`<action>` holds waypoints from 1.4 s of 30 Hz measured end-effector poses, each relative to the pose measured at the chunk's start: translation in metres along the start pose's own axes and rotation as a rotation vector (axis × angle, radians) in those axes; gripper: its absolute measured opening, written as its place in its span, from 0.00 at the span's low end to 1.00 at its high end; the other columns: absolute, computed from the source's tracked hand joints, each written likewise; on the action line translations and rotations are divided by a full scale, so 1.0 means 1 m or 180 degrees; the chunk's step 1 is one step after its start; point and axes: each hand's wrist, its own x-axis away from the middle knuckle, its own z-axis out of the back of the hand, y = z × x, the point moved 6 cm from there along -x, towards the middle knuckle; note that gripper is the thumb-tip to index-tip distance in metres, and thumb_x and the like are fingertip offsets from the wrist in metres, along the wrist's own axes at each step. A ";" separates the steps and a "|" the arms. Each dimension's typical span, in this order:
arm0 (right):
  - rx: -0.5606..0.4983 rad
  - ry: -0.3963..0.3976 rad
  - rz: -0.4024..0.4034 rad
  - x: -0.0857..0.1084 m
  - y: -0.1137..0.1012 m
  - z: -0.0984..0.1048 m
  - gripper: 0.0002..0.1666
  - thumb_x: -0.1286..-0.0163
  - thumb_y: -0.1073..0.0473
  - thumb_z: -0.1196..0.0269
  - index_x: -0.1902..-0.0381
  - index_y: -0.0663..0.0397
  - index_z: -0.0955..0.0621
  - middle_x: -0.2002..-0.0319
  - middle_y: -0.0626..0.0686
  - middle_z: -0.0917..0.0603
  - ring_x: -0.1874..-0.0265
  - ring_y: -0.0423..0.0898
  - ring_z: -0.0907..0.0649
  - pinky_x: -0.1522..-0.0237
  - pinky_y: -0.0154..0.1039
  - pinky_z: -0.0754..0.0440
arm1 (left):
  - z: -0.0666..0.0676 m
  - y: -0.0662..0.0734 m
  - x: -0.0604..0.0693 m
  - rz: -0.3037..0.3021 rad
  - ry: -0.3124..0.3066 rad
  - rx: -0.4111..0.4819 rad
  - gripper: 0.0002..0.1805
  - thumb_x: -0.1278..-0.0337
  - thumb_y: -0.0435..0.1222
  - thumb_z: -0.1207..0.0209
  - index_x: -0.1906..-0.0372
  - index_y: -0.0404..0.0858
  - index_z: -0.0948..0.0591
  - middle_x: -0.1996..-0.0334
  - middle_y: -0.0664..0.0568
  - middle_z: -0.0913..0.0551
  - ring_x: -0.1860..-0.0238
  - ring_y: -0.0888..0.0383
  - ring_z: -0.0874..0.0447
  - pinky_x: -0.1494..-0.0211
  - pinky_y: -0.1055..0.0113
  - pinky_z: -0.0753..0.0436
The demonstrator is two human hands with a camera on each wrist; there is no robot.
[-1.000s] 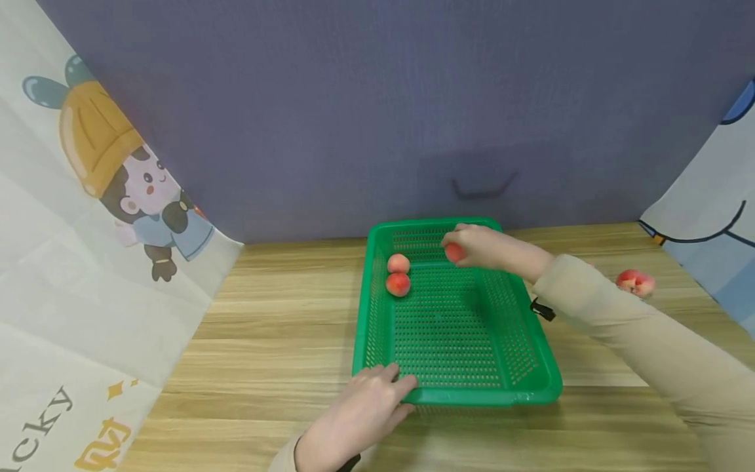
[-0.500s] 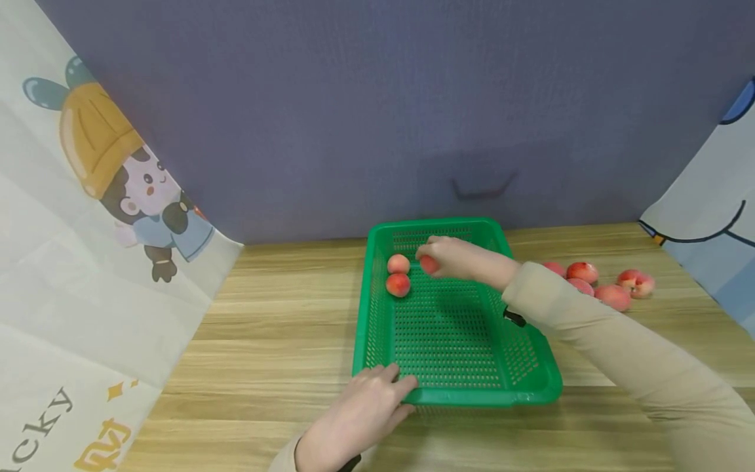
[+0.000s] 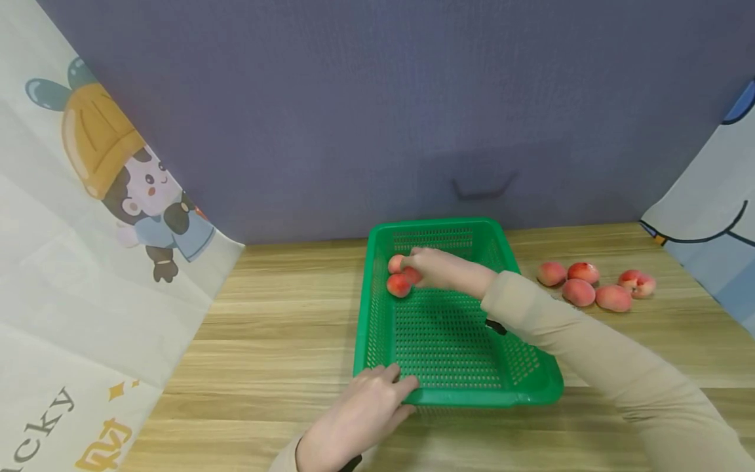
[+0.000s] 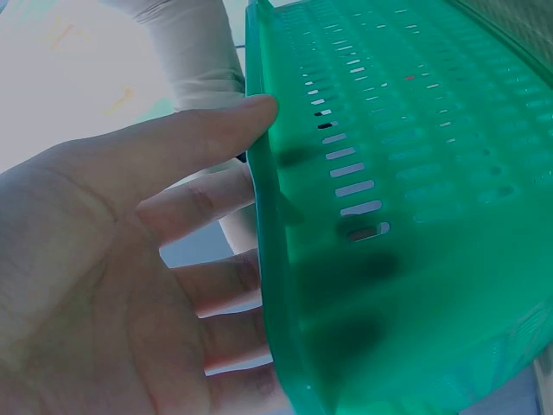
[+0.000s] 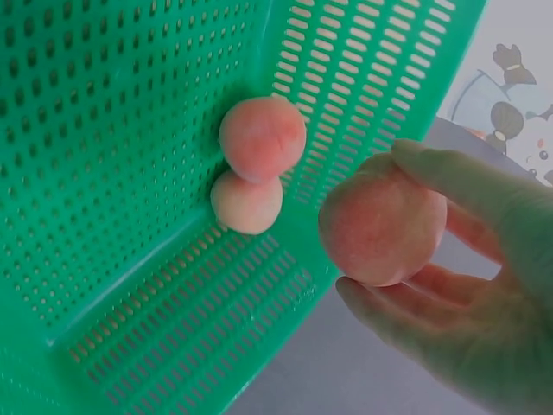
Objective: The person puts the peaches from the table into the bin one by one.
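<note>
Placing step, likely: right hand (image 3: 439,267) pinches peach (image 5: 376,229) over green basket (image 3: 442,357); left hand (image 3: 362,408) grips rim (image 3: 466,397). Next: probably lower, release.

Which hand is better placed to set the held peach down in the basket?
Probably the right: the right hand already grips the held peach in the green basket, beside two other peaches. The left hand holds the near rim, farther off.

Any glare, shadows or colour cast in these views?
Head: fairly even, soft shadow in the green perforated plastic basket near the bare right hand; left wrist: upper left nearly blown out, dark patches on the basket; right wrist: greenish cast on the hand, round pink peach distinct.
</note>
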 end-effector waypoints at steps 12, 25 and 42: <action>-0.0091 -0.0263 -0.0162 -0.011 -0.007 -0.026 0.22 0.49 0.67 0.34 0.54 0.60 0.25 0.60 0.56 0.21 0.63 0.49 0.21 0.63 0.36 0.25 | -0.001 0.000 -0.001 -0.0040 0.0014 -0.0040 0.11 0.56 0.44 0.38 0.66 0.44 0.22 0.78 0.58 0.28 0.80 0.66 0.31 0.78 0.77 0.37; -0.0036 -0.0302 -0.0032 -0.022 -0.010 -0.053 0.14 0.51 0.68 0.37 0.64 0.57 0.24 0.69 0.51 0.25 0.77 0.42 0.29 0.74 0.33 0.30 | 0.000 0.000 0.000 -0.0045 0.0093 -0.0097 0.12 0.58 0.44 0.37 0.67 0.44 0.22 0.78 0.58 0.28 0.80 0.65 0.31 0.79 0.77 0.38; -0.0009 -0.0181 0.0016 -0.020 -0.009 -0.076 0.18 0.54 0.67 0.34 0.62 0.60 0.24 0.66 0.54 0.28 0.75 0.43 0.26 0.72 0.34 0.27 | -0.002 -0.001 0.000 -0.0035 0.0104 -0.0120 0.12 0.58 0.44 0.36 0.68 0.44 0.22 0.79 0.58 0.29 0.81 0.65 0.32 0.79 0.78 0.41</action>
